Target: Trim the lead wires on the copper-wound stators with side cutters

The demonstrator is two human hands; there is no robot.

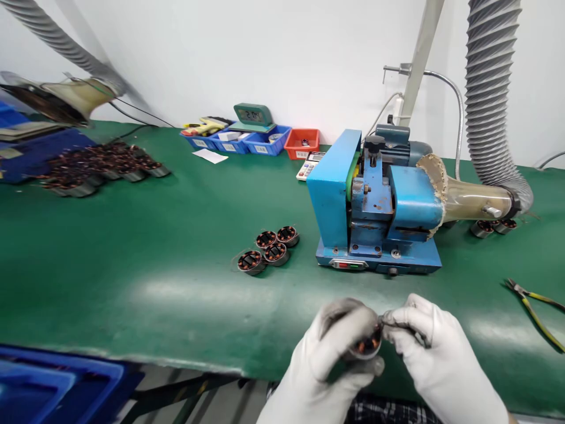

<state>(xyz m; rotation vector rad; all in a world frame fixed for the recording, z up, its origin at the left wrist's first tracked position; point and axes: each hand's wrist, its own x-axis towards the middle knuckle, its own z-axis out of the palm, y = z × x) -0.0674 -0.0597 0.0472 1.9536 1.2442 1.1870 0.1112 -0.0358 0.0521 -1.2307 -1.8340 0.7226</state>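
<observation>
My left hand (338,347), in a white glove, is wrapped round a motor stator (368,346), a metal ring with copper windings inside, just over the table's front edge. Gloved as well, my right hand (421,335) pinches with thumb and forefinger at the stator's right rim. What lies between those fingertips is too small to make out. Several similar stators (276,253) with thin loose wires sit in a group on the green table, left of the blue machine (375,206).
A clear suction hood (477,200) on a grey hose joins the machine's right side. Pliers (534,306) lie at the right, with more stators (481,228) behind. A stator pile (110,165) is at far left. Small bins (267,141), a calculator (309,168) and a clock (253,115) stand at the back.
</observation>
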